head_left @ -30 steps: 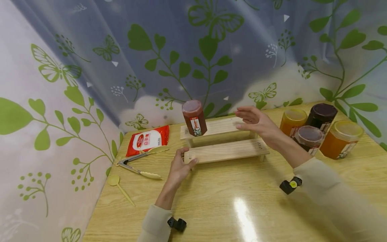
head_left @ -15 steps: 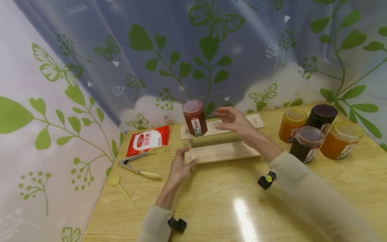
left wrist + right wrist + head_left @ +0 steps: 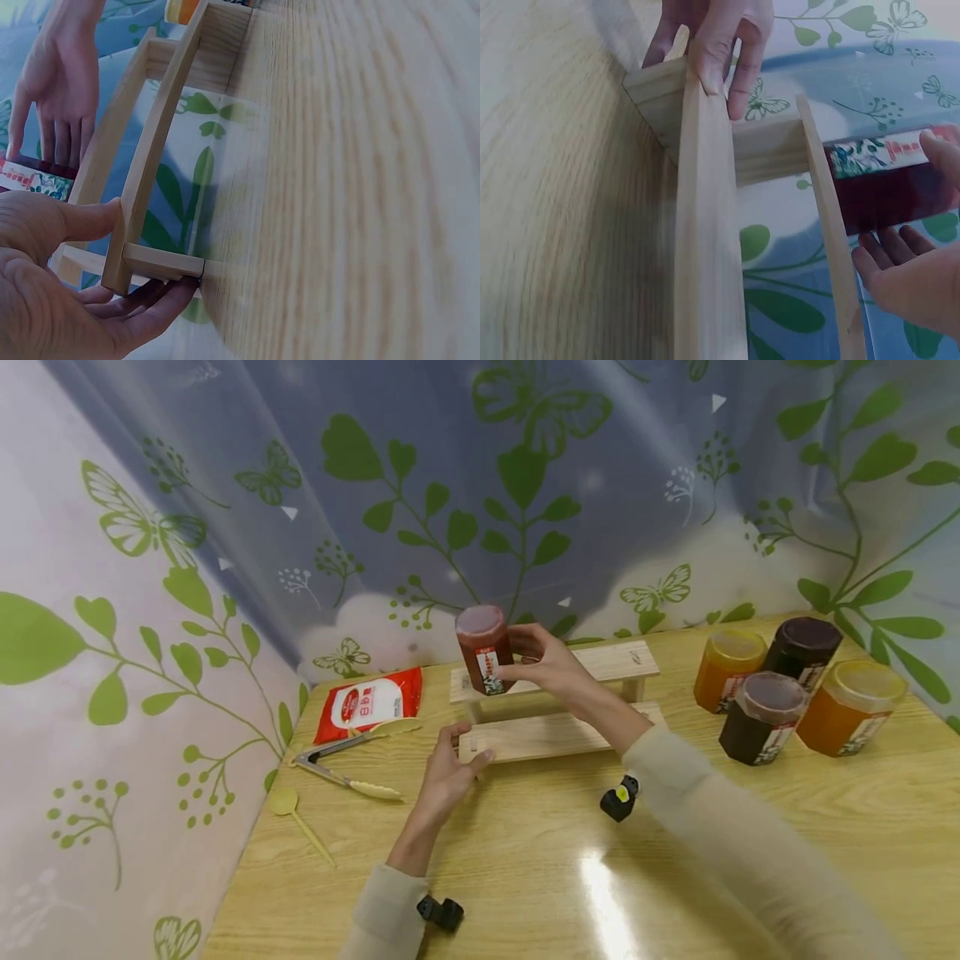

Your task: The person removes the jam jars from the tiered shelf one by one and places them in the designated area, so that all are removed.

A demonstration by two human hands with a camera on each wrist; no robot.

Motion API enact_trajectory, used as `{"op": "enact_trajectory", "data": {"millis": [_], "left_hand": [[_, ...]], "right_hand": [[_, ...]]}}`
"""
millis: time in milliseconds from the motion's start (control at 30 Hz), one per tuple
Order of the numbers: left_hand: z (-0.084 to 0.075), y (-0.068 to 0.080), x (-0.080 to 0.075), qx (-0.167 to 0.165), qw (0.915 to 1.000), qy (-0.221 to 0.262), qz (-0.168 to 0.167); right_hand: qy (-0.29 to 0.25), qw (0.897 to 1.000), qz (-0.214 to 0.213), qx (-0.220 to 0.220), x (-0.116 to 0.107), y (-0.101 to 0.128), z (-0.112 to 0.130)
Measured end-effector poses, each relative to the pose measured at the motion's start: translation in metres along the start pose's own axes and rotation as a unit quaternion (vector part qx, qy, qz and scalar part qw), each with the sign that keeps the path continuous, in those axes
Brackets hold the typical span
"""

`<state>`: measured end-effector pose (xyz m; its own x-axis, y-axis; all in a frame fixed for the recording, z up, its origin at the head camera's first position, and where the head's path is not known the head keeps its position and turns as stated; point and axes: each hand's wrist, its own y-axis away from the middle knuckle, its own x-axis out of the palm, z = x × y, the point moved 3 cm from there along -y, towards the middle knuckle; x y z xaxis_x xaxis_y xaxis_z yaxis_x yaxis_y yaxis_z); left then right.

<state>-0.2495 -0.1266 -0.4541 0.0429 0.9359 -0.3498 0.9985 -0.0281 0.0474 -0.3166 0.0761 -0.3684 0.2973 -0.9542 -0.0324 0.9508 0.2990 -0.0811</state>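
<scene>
At the back of the table stands a two-step wooden shelf point(image 3: 555, 737). My left hand point(image 3: 447, 777) holds the left end of its lower step, thumb on top and fingers round the end and leg, as the left wrist view also shows. A dark red jar point(image 3: 480, 652) with a white and red label stands upright on the left end of the upper step. Around the jar's right side is my right hand point(image 3: 551, 664), thumb over the label and fingers at the back. In the right wrist view the thumb and fingers point(image 3: 892, 244) lie on opposite sides of the jar.
Right of the shelf, several jars are grouped, among them a yellow jar point(image 3: 727, 668) and an orange jar point(image 3: 851, 706). To the left lie a red and white bag point(image 3: 371, 703), open tongs point(image 3: 330, 768) and a yellow spoon point(image 3: 300, 818). A patterned curtain point(image 3: 420, 510) hangs behind.
My right hand has moved left over the shelf, from near its right end to the red jar, and closed in around it. The left hand, shelf and jar have stayed in place.
</scene>
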Motion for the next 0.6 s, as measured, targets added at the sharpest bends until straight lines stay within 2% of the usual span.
{"op": "enact_trajectory", "data": {"millis": [333, 600], "left_hand": [[0.001, -0.001, -0.001, -0.005, 1.0000, -0.004, 0.001], [0.000, 0.000, -0.001, -0.006, 1.0000, -0.003, 0.003]], "right_hand": [[0.020, 0.999, -0.044, 0.010, 0.023, -0.014, -0.006], [0.030, 0.997, -0.066, -0.009, 0.034, -0.019, -0.005]]}}
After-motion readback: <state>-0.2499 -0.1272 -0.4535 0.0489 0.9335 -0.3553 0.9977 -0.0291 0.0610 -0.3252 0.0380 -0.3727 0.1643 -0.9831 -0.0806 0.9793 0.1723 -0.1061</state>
